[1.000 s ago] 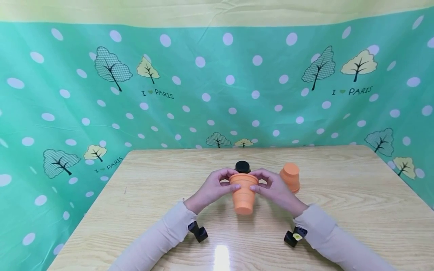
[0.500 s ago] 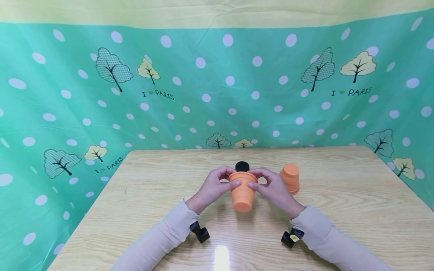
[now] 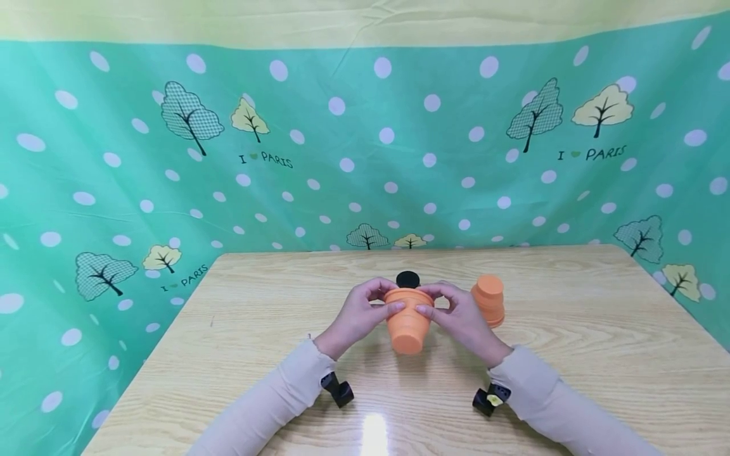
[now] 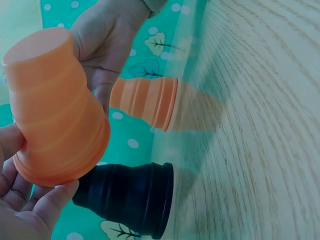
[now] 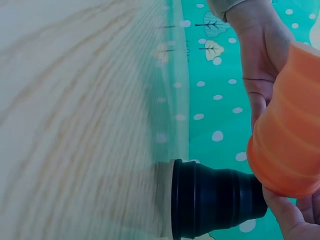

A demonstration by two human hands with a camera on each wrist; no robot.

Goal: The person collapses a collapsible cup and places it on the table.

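Both hands hold an orange ribbed collapsible cup (image 3: 408, 329) off the tabletop. It is upside down and tilted, its base toward the head camera. My left hand (image 3: 360, 316) pinches the left side of the rim, thumb on the wall and fingers behind. On the right side my right hand (image 3: 469, 322) grips it the same way. Just behind, a black collapsible cup (image 4: 127, 197) stands upside down on the table; the head view shows mostly its base. The orange cup's inside is hidden from every view.
A second orange cup (image 3: 488, 299) stands upside down on the wooden table (image 3: 239, 354), right of the black one and behind my right hand. A green dotted cloth (image 3: 319, 126) hangs beyond the table's far edge. Black wrist cameras hang under both sleeves.
The held cup has tipped so that its base rises and shows more toward the head camera. Both hands have shifted very slightly away from the person. The other cups stand where they were.
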